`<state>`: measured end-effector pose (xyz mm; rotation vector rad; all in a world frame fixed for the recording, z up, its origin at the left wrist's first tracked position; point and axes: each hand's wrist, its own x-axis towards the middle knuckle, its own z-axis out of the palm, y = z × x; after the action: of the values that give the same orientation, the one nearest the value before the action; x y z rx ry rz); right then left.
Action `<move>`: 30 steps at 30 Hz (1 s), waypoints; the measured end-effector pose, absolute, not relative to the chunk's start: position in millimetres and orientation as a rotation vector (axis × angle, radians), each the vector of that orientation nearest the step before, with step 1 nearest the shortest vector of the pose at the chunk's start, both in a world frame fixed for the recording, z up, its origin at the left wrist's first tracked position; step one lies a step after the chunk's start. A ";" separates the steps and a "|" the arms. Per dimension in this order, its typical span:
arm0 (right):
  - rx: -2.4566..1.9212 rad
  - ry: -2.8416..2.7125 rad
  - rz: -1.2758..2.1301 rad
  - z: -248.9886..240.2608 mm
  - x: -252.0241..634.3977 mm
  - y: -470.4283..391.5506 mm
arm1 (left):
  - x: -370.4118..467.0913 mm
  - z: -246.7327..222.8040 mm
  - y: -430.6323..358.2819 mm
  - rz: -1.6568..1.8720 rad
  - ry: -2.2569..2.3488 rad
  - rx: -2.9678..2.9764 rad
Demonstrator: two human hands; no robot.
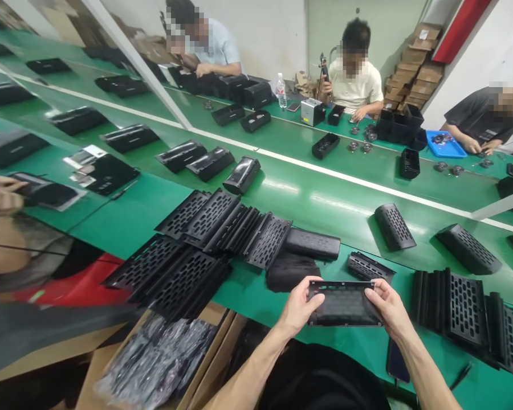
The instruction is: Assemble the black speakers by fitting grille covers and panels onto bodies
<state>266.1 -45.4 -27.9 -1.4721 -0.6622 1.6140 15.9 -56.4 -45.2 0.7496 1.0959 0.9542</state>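
Between both hands I hold a black slotted grille panel [346, 307], its hollow inner side towards me and dark mesh showing over part of the slots. My left hand [298, 308] grips its left end, thumb on the inner face. At the other end, my right hand [389, 306] has hold in the same way. Just beyond the hands lie a black mesh sheet [293, 272], a mesh-covered panel [314, 244] and a single grille panel [370, 266]. Stacked grille panels stand to the left [211, 222] and to the right [465, 310].
A green conveyor [290, 185] with black housings [241, 175] runs beyond the green bench. Below left, an open carton [209, 353] holds plastic-wrapped parts. A phone [397, 361] lies by my right forearm. Co-workers sit across the belt; another person's hand [2, 193] is at far left.
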 end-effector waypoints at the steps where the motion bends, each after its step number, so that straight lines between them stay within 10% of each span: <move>1: -1.470 -0.649 1.635 -28.4 263.8 -46.6 | 12.6 -44.8 -59.1 0.948 1.086 0.741; 30: -1.480 -0.835 1.714 -11.5 240.4 -53.9 | -34.9 -34.3 -77.3 0.902 1.071 0.766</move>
<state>240.4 -53.9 -11.5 -1.4803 -0.8347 1.7138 -34.9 -77.3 -34.3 0.7657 1.0714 0.9016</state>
